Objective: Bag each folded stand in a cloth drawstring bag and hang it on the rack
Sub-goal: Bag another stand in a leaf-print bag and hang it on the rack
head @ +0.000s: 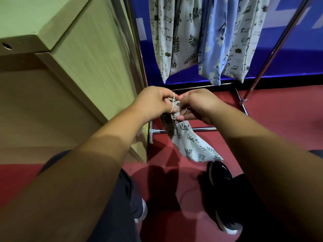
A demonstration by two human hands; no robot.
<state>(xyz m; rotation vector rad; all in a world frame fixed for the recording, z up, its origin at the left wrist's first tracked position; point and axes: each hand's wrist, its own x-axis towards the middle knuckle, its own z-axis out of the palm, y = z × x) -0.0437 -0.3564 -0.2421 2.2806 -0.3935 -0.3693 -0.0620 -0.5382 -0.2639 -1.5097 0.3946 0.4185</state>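
This is a room indoors, maybe a shop or a work room; it is hard to tell which. The floor (279, 119) is red. A shiny metal rack (273, 55) stands by a blue wall (288, 55), and cloth bags (174, 41) with leaf and flower prints hang on it in a row. A big pale wooden table (83, 49) stands right beside the rack.

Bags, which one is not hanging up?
The leaf bag held by the left hand and right hand at its top; the other bags hang on the rack.
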